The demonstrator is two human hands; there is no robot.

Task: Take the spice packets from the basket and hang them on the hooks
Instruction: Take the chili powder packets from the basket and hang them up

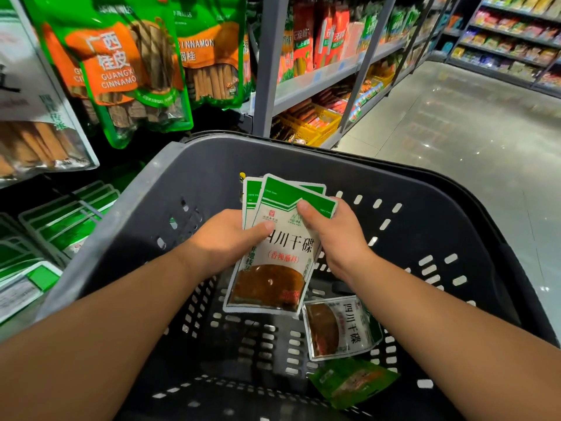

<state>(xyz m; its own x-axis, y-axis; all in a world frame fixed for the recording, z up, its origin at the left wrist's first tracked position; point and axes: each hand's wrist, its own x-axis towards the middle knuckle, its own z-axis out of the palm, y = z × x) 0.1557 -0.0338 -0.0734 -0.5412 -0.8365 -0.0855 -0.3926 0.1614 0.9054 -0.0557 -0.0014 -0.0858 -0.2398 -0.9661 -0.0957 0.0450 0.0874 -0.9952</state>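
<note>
The basket [142, 205] is open on top, walls all round. The left hand [224, 238] and right hand [337, 235] fill its middle with held packets [273, 247]. A white packet [340, 326] and a green packet [352, 382] lie at bottom right; bottom left is bare. Cinnamon bags [121, 65] hang close past the left rim. The floor [455, 147] at right is open.

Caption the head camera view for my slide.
Left hand and right hand grip white-and-green spice packets over a dark perforated plastic basket.

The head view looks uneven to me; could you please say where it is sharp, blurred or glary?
In the head view, the held spice packets are sharp and well lit; the cinnamon bags at upper left are softly blurred; the floor shows light glare; the shelf uprights lean from wide-angle distortion.
</note>
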